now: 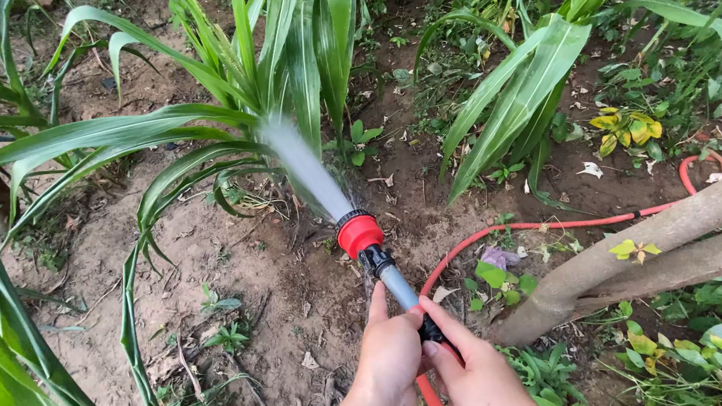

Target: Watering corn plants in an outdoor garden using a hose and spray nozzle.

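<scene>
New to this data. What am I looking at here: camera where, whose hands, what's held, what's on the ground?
There is one picture, taken by a camera worn on a person's head, looking down at their own two bare hands. No machine is involved.

The left hand and the right hand together grip a hose nozzle with a red tip and a grey barrel. A spray of water shoots from it toward a tall corn-like plant.

A red hose runs from the hands, curving across the bare brown soil to the right. A second leafy plant stands further right, a slanting tree trunk crosses the right side, and small weeds grow about.
</scene>
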